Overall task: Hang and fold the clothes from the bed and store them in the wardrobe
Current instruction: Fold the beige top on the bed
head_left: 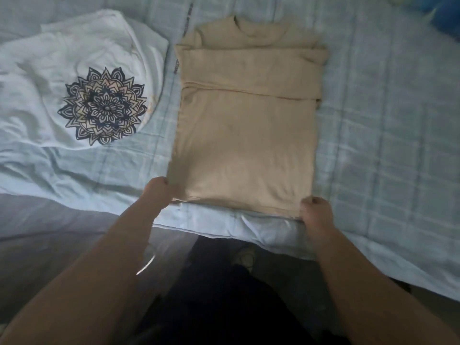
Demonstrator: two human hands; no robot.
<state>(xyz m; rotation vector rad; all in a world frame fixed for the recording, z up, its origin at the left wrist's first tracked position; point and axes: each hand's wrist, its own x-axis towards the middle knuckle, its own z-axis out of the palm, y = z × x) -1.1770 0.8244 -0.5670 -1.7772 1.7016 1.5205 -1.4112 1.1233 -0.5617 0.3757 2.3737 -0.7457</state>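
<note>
A beige shirt (pixel 246 120) lies flat on the bed, neck at the far end, both sleeves folded across its back into a narrow rectangle. My left hand (pixel 159 192) pinches the near left corner of its hem. At the near right corner my right hand (pixel 315 214) grips the hem too. A white shirt (pixel 74 78) with a dark mandala print lies crumpled to the left of the beige one.
The bed (pixel 388 135) is covered with a pale blue checked sheet, and its near edge runs just below my hands. Something blue (pixel 443 16) shows at the far right corner. Dark floor and my legs are below the bed edge.
</note>
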